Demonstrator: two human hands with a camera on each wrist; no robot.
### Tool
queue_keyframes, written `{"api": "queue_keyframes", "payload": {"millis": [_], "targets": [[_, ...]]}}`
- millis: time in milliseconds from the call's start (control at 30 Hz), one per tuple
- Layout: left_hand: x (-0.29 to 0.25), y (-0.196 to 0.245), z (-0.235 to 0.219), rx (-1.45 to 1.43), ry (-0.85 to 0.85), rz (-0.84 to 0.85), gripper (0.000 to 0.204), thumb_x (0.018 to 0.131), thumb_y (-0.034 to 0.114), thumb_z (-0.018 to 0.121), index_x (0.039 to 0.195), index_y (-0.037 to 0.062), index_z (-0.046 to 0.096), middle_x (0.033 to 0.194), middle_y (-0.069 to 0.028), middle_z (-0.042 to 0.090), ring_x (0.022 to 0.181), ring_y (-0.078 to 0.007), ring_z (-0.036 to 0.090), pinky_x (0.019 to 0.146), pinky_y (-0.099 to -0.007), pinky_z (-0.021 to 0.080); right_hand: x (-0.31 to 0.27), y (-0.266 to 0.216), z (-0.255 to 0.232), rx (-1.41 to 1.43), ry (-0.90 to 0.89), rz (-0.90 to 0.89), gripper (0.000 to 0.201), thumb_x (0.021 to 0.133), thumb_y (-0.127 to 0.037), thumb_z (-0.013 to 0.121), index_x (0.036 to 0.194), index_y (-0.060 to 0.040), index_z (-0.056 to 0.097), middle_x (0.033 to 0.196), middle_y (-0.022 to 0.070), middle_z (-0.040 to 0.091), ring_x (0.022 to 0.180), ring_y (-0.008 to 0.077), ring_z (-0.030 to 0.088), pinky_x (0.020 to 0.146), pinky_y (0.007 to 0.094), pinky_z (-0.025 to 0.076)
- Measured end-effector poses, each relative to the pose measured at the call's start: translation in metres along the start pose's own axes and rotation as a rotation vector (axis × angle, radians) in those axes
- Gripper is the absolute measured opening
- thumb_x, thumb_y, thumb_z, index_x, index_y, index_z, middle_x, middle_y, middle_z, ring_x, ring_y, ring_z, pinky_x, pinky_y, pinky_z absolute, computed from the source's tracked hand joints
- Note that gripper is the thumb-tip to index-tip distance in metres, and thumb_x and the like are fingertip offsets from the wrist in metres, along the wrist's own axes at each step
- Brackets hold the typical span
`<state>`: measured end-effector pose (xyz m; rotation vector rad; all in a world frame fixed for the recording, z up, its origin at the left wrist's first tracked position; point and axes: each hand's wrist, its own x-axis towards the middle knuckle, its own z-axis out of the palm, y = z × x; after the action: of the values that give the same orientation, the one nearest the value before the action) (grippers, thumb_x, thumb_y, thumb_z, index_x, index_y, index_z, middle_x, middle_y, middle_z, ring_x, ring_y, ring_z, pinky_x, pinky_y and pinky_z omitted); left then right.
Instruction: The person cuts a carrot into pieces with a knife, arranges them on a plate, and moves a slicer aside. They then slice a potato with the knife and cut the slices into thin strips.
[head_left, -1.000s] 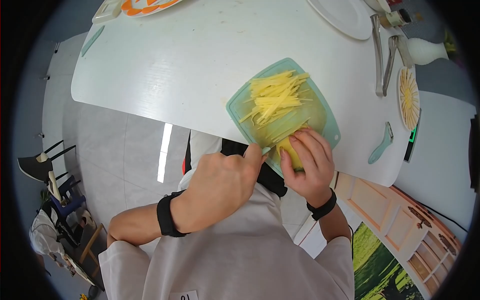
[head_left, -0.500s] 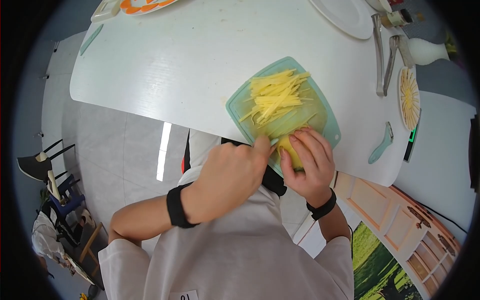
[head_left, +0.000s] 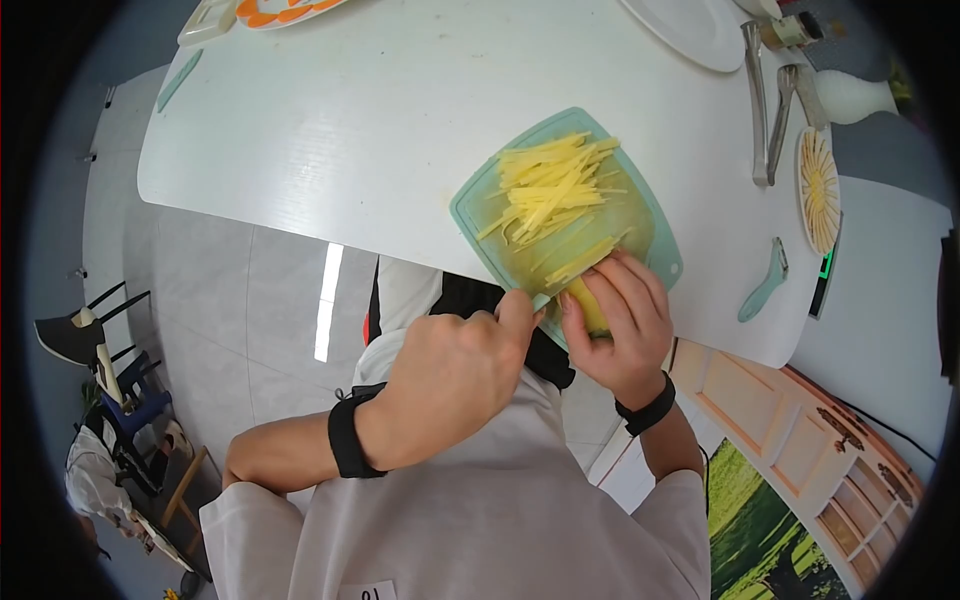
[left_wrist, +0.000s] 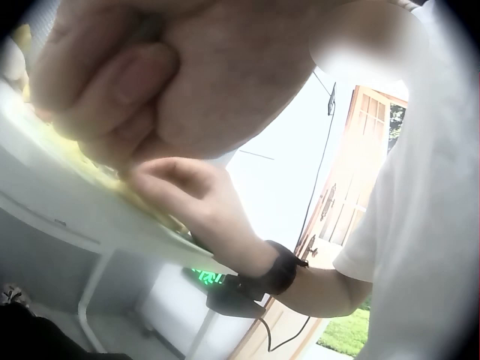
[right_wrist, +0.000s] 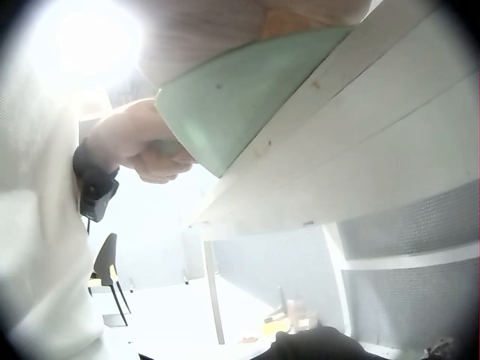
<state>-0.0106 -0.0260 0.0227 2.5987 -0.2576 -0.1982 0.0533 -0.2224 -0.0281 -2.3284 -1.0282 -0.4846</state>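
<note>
In the head view, my left hand (head_left: 440, 380) grips a knife by its pale green handle (head_left: 541, 301), the blade lying low over the board's near side. My right hand (head_left: 628, 325) holds a peeled yellow vegetable (head_left: 588, 305) down, fingers bent over it. Both are at the near corner of a green cutting board (head_left: 657, 245). Thin yellow strips (head_left: 560, 185) lie piled on its far half, with a few slices by the knife. The left wrist view shows my left hand (left_wrist: 225, 75) curled; the board (right_wrist: 240, 97) shows in the right wrist view, under my right hand (right_wrist: 240, 30).
Across the white table (head_left: 300, 130) are a plate of orange slices (head_left: 290, 10), an empty white plate (head_left: 695, 30), tongs (head_left: 757, 110), a peeler (head_left: 768, 285) and a fan-patterned plate (head_left: 819, 190). Another green-handled tool (head_left: 180, 80) lies at the left edge. Chairs (head_left: 75, 335) stand beyond, left.
My left hand moved right and forward with the knife, then back toward the body. The right hand stays on the vegetable, its fingers shifted slightly. The far strips look unchanged.
</note>
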Motion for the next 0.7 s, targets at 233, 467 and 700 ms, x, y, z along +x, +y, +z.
{"api": "queue_keyframes", "payload": {"millis": [233,467,700], "targets": [[-0.01,-0.003,-0.012,0.046,-0.046,0.011,0.024,0.099,0.018,0.061,0.082,0.0051,0.049,0.049,-0.0078,0.053,0.041,-0.0263,0.057,0.041,-0.0369,0.044,0.002,-0.001,-0.001,0.005,-0.004,-0.012,0.031,0.076,-0.007,0.077,0.105,0.0016,0.069,0.113,0.012,0.066,0.106,0.033,0.066,0.088,0.0393,0.058],[-0.012,-0.005,-0.015,0.063,-0.076,0.022,0.024,0.099,0.018,0.061,0.082,0.0048,0.05,0.048,-0.0079,0.052,0.04,-0.0253,0.056,0.04,-0.0362,0.043,0.002,0.001,-0.001,0.006,-0.01,-0.003,0.03,0.076,-0.007,0.078,0.103,0.0014,0.07,0.112,0.0118,0.066,0.105,0.0325,0.066,0.089,0.0394,0.058],[-0.005,-0.007,-0.015,0.027,-0.092,0.038,0.024,0.099,0.017,0.061,0.083,0.0038,0.05,0.048,-0.009,0.052,0.04,-0.0267,0.056,0.04,-0.0366,0.043,0.0,0.001,0.0,0.023,-0.012,-0.001,0.031,0.076,-0.007,0.078,0.104,0.0019,0.07,0.114,0.0118,0.066,0.105,0.0328,0.066,0.089,0.0396,0.058]]}}
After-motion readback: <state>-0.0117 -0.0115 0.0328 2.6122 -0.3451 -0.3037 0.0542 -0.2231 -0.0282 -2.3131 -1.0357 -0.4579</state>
